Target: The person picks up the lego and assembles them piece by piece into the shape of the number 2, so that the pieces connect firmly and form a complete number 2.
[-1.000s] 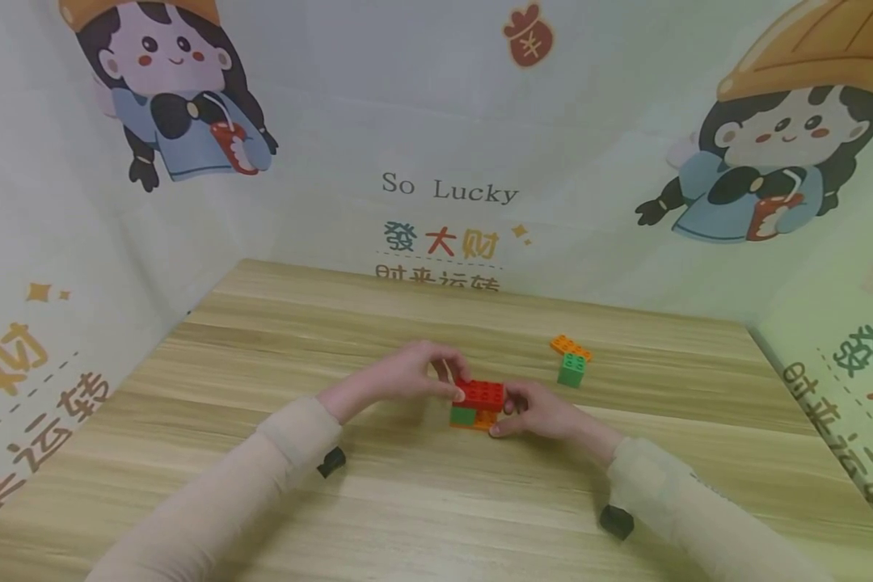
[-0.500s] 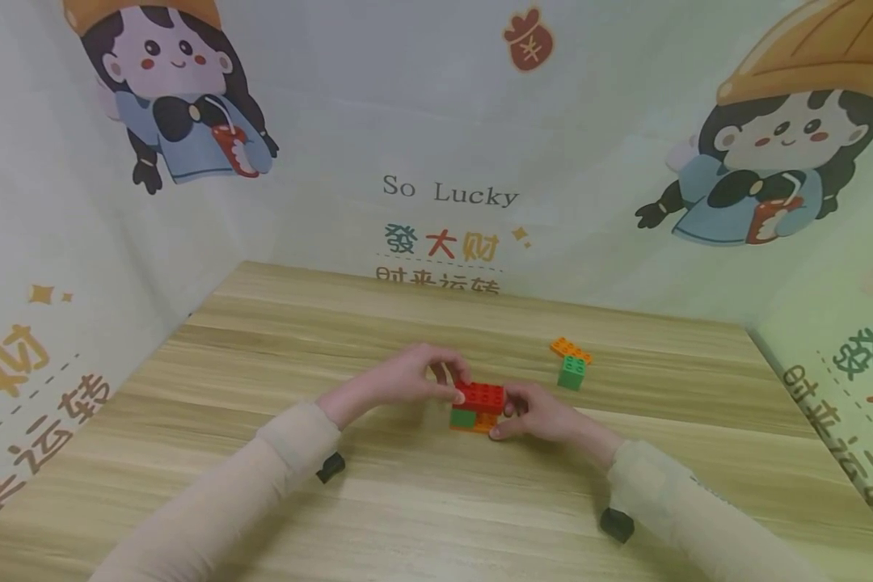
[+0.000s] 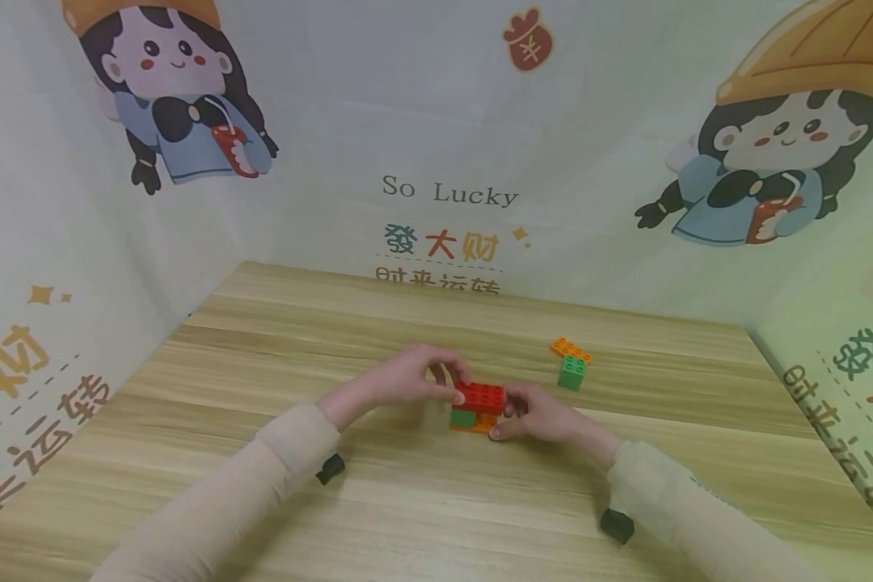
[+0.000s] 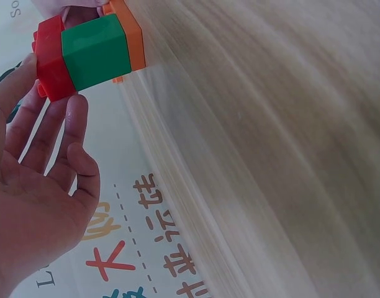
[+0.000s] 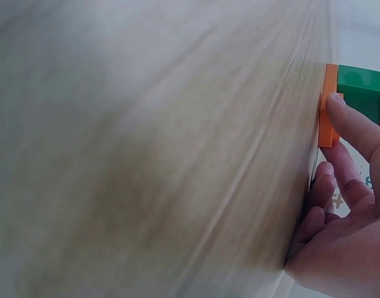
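Note:
A small stack of toy building blocks stands on the wooden table in front of me. Its base is a flat orange plate [image 3: 486,423], a green block [image 3: 462,418] sits on the plate's left part, and a red block [image 3: 486,396] lies across the top. My left hand [image 3: 416,376] pinches the red block's left end between thumb and fingers; in the left wrist view the red block [image 4: 53,59] touches the green one. From the right, my right hand [image 3: 541,412] grips the orange plate [image 5: 329,81], its thumb lying on the plate in the right wrist view.
Behind and right of the stack, a second green block [image 3: 571,375] stands beside another orange plate [image 3: 563,347]. Dark wrist devices show under the left sleeve [image 3: 331,467] and right sleeve [image 3: 616,525]. A printed cloth [image 3: 320,162] hangs along the table's back and sides.
The scene drops very slightly in the head view between the first frame and the second. Both hands and the stack otherwise keep their places.

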A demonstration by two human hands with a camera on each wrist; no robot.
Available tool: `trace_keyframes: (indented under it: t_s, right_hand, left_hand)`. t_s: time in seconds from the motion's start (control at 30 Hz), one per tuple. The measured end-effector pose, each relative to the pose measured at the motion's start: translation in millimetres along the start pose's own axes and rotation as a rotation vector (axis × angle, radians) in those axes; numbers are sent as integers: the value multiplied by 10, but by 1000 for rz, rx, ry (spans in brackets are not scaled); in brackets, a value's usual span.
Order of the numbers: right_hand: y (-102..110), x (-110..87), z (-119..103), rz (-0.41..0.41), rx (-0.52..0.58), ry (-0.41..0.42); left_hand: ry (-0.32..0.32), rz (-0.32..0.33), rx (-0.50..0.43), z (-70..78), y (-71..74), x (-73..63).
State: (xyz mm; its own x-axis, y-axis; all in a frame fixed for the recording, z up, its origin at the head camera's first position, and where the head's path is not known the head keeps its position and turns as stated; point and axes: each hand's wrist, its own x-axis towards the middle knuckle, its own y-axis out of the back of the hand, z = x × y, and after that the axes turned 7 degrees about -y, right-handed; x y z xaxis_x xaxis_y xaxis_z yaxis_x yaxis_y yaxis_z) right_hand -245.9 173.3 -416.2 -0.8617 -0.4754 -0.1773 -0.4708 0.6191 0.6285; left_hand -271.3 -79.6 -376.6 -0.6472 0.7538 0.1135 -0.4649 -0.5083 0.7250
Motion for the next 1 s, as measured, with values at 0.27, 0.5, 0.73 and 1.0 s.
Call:
trace_keyframes:
  t_s: [0.27,0.5,0.73,1.0]
  right_hand:
    - [5,-4,-20,-1,-1,-11]
    - [14,12,-6,-23,-13,-35]
    - [47,-7,-8,-57,2,-43]
    - [103,-65,13,-71,-71,57]
  left_hand:
    - [4,9,0,-4,-4,-12]
    - [0,12,-7,-26,-8,-7]
    - [5,14,-8,-13,-10,-23]
    - [15,19,-20,12,-14,-23]
